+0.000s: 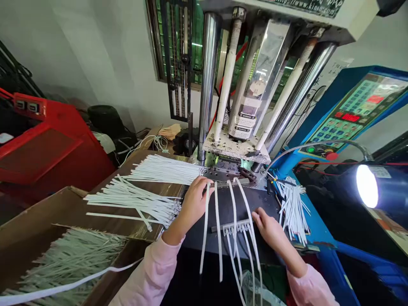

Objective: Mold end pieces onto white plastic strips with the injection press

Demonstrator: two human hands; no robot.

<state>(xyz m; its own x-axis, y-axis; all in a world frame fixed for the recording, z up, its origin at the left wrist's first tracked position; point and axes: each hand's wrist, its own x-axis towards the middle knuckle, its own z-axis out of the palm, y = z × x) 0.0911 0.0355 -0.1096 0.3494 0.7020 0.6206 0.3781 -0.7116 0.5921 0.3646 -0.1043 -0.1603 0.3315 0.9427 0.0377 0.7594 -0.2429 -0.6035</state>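
Note:
My left hand (195, 200) is closed at the left end of a narrow metal bar (244, 182), just in front of the press plate. Several white cable-like strips (218, 229) hang from this bar toward me. My right hand (269, 229) has its fingers curled at the right end of a second metal bar (219, 228), which lies closer to me on the dark work surface (204, 238). This bar has a row of slots, and more white strips (234, 261) run down from it over the front edge. Whether the right fingers also pinch a strip is hidden.
Bundles of white strips (137, 199) lie on cardboard at left, above a box of more strips (70, 259). Another bundle (293, 208) rests at right. The press (237, 146) stands ahead, with a control panel (353, 114) and a lit lamp (366, 186) at right.

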